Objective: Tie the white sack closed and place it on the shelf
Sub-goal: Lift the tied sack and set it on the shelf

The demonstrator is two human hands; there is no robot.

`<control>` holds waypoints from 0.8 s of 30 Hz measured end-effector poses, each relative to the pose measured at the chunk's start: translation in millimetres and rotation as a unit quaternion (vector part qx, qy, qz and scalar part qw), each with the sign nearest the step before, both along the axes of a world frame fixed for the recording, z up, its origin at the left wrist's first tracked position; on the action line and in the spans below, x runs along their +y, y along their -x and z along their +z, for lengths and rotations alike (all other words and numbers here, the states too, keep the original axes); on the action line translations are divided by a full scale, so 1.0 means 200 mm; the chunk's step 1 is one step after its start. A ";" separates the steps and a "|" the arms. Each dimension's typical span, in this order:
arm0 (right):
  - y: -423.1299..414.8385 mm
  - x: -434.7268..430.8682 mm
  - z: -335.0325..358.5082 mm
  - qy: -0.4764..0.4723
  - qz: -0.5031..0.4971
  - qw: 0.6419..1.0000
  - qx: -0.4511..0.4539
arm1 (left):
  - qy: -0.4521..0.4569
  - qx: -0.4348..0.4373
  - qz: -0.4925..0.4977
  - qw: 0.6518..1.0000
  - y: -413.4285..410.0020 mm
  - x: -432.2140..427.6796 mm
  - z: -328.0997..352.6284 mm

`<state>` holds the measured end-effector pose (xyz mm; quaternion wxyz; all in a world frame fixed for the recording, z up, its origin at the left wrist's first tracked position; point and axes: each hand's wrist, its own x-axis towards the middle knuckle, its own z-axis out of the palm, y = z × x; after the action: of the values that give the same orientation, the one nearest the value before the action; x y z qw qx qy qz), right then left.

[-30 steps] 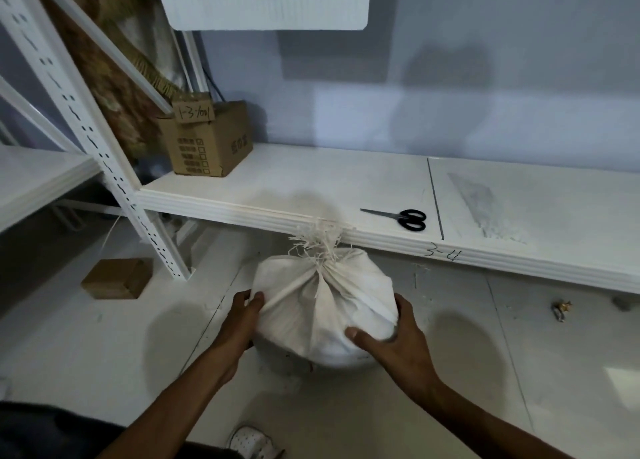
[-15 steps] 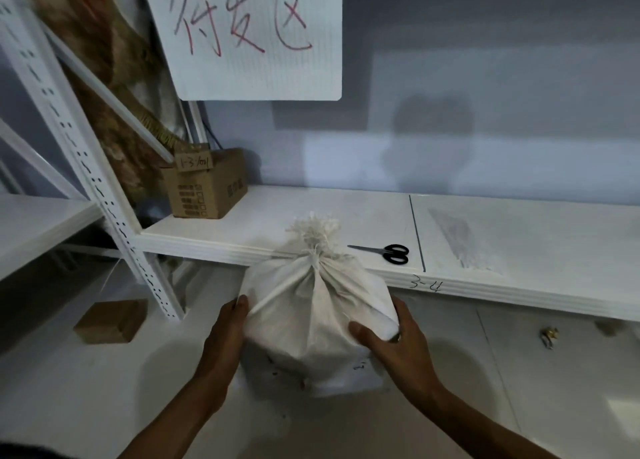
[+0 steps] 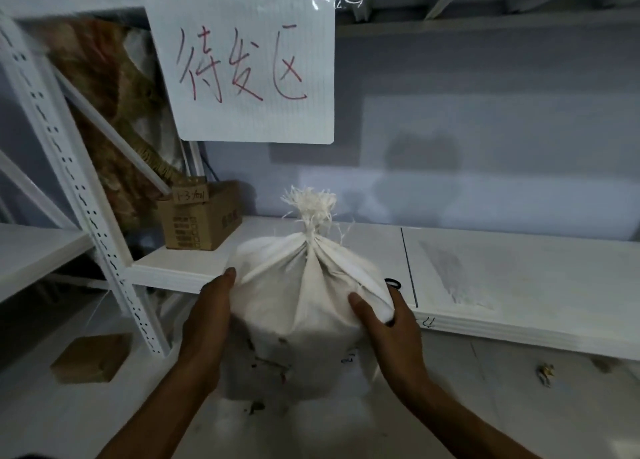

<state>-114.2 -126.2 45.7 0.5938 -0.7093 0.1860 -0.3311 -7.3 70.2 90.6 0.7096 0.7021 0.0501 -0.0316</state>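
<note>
Tied white sack (image 3: 304, 302) held before the shelf (image 3: 519, 278).
Left hand (image 3: 207, 313) and right hand (image 3: 391, 323) wrap its sides; next, raise it over the shelf's edge.

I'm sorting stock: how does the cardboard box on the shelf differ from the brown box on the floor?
The shelf box stands at the left end of the shelf, beside the upright; the floor box lies lower, left of that upright. The shelf box carries a handwritten tag on top and printing on its side; the floor box looks plain. The shelf box looks taller, the floor box flatter. Both are brown cardboard.
</note>
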 end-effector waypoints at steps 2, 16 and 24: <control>-0.03 0.00 0.04 -0.002 -0.014 1.000 -0.010 | 0.015 -0.008 -0.004 1.000 -0.01 0.00 0.05; -0.19 0.05 0.32 0.005 -0.072 0.994 -0.077 | 0.031 -0.060 0.019 0.998 -0.10 0.00 0.16; -0.27 0.04 0.44 0.033 -0.072 0.993 -0.085 | 0.081 -0.054 0.045 0.994 -0.14 -0.01 0.20</control>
<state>-60.0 -118.9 133.8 0.5584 -0.6824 0.1741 -0.4384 21.6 68.0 130.9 0.7663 0.6402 0.0404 0.0341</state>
